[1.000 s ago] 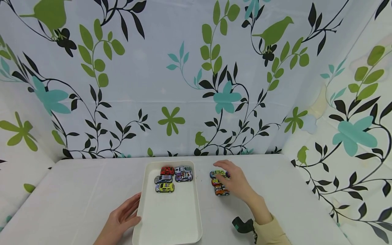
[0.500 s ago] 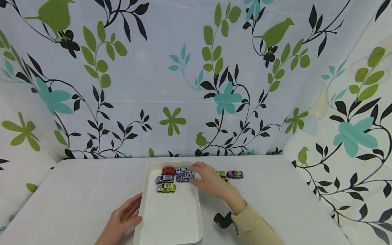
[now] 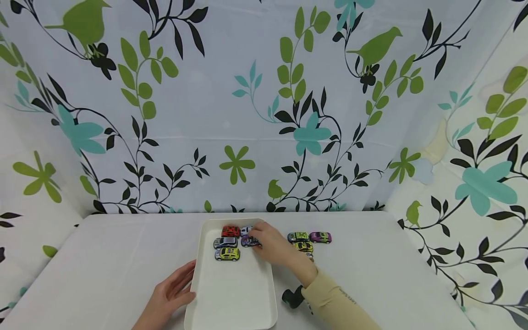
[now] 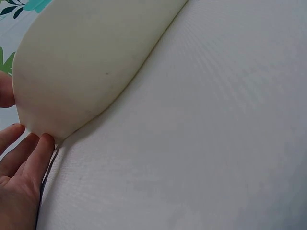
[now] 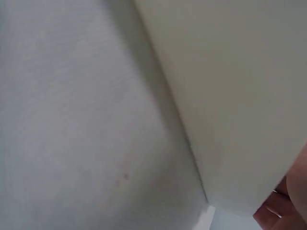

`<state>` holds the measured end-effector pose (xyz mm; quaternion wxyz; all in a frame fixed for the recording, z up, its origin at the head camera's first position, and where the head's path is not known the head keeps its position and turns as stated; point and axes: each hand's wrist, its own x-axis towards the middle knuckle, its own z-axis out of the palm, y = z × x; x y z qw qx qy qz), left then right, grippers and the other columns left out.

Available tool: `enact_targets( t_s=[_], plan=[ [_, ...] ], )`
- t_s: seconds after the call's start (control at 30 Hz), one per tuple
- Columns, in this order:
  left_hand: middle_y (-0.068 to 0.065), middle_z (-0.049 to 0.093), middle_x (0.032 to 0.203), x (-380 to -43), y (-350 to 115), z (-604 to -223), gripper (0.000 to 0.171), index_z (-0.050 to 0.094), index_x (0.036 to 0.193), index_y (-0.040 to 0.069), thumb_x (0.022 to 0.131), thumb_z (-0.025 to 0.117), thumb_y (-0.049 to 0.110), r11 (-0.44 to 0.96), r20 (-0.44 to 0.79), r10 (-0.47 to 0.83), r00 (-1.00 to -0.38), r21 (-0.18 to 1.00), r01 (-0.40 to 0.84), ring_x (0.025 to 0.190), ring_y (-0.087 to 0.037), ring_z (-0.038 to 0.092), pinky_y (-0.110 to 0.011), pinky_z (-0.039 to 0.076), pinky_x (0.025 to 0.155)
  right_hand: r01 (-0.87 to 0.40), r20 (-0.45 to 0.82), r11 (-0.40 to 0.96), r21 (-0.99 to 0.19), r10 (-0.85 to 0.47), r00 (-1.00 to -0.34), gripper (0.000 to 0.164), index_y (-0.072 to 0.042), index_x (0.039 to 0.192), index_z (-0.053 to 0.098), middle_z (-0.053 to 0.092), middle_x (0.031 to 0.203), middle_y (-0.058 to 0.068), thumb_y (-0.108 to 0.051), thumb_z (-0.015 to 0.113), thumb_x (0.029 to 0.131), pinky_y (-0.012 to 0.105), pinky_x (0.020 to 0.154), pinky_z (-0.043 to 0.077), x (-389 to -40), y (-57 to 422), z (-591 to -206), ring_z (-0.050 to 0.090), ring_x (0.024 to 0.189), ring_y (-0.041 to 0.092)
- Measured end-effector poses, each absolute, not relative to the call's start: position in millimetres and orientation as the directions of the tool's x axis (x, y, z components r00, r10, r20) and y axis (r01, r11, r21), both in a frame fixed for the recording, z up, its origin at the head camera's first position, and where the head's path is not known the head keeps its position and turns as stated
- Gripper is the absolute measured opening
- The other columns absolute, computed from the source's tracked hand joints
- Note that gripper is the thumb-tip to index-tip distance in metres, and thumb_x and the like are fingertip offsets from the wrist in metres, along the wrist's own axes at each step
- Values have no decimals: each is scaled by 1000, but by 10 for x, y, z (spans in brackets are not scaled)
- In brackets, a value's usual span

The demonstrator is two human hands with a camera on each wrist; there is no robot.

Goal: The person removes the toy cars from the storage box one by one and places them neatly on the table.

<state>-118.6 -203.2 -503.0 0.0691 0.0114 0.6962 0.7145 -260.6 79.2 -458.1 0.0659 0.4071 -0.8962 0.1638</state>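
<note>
My left hand point(image 3: 169, 295) rests at the left side of a white tray point(image 3: 231, 298), its fairly straight fingers and thumb touching the rim; in the left wrist view those fingers point(image 4: 41, 155) meet the outer wall. Over the tray's upper right corner, my right hand point(image 3: 275, 247) pinches a purple toy car point(image 3: 247, 241) with thumb and curled fingers. Its fingers partly cover a white toy car point(image 3: 245, 230) behind. Red point(image 3: 231, 231), silver-black point(image 3: 225, 242) and yellow point(image 3: 227, 254) toy cars stand in the tray. The right wrist view shows the tray wall point(image 5: 240, 96) and part of my right hand point(image 5: 285, 211).
Right of the tray, green point(image 3: 298, 236), magenta point(image 3: 320, 237) and yellow-black point(image 3: 303, 246) toy cars stand on the white table point(image 3: 371, 275). Another toy car point(image 3: 310, 256) is mostly hidden by my right wrist. A patterned cloth point(image 3: 255, 105) hangs behind the table.
My right hand has moved left from the cars on the table to the purple toy car in the tray. My left hand stays at the tray, and the view has shifted slightly.
</note>
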Motion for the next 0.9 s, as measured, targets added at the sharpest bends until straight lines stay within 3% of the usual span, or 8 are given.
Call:
enact_targets(
  t_s=[0.2, 0.57, 0.9],
  plan=[
    [-26, 28, 159, -1182, -2019, -5023, 74, 29, 153, -5, 91, 69, 4, -21, -73, 130, -989, 997, -76, 119, 13, 51, -13, 49, 100, -747, 266, 626, -224, -698, -665, 32, -3, 121, 68, 60, 119, 8, -1, 71, 89, 35, 101, 53, -2591, 792, -4658, 58, 112, 21],
    [-25, 28, 159, -1179, -2016, -5013, 74, 29, 153, -4, 91, 69, 4, -16, -81, 120, -989, 996, -83, 119, 14, 50, -13, 49, 99, -726, 243, 644, -241, -685, -687, 31, -7, 121, 69, 60, 112, 4, 0, 69, 91, 34, 91, 55, -2537, 782, -4654, 60, 99, 18],
    [-23, 31, 159, -1176, -2012, -4993, 72, 32, 153, -2, 92, 68, 6, -1, -109, 95, -989, 994, -110, 118, 14, 51, -14, 50, 99, -701, 216, 657, -277, -669, -711, 29, -10, 120, 69, 58, 113, 1, -3, 70, 92, 33, 91, 53, -2519, 787, -4665, 56, 96, 16]
  ],
)
